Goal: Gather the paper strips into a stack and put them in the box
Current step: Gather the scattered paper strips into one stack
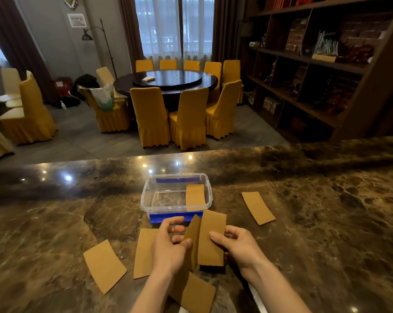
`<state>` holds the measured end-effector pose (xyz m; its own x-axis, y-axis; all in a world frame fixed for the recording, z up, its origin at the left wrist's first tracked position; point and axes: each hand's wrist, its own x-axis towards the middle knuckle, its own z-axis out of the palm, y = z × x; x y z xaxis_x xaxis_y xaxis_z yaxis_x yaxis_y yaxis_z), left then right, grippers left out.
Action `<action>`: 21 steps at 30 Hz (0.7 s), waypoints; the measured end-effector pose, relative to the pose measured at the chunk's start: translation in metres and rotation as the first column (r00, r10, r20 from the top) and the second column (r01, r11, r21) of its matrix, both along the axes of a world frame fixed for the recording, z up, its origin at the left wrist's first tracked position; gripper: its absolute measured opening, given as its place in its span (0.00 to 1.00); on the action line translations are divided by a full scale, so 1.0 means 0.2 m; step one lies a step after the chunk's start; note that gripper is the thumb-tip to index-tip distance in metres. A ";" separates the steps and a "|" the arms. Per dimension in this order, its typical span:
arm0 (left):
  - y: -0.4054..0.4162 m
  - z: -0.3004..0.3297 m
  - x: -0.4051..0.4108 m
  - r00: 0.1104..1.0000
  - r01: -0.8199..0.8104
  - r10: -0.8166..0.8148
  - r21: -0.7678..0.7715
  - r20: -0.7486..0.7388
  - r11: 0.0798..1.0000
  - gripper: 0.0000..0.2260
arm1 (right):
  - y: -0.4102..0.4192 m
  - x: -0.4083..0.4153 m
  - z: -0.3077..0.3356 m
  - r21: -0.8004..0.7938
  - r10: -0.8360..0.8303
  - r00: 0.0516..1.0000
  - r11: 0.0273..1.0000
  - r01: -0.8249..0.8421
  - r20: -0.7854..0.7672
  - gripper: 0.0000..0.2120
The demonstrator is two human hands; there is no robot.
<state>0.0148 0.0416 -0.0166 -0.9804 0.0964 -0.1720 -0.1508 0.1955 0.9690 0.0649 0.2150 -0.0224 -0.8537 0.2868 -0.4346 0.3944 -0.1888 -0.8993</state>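
Observation:
Brown paper strips lie on a dark marble counter (303,211). My left hand (168,245) pinches one strip (192,240) upright on its edge. My right hand (236,245) holds a second strip (212,236) flat beside it, just in front of the box. The clear plastic box (146,199) with blue clips stands open behind my hands, with one strip (194,195) leaning inside at its right. Loose strips lie at the left (104,265), under my left hand (142,254), at the right (257,207) and under my left forearm (197,292).
The counter's far edge runs across the view behind the box. Beyond it are a round dining table with yellow chairs (150,116) and a wooden bookshelf (315,64) on the right.

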 end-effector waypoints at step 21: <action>-0.21 0.03 0.00 0.783 0.469 -0.622 -0.644 -0.012 0.604 0.29 | 0.14 -0.04 -0.06 -0.144 -0.186 0.982 0.973 0.180 -0.027 0.16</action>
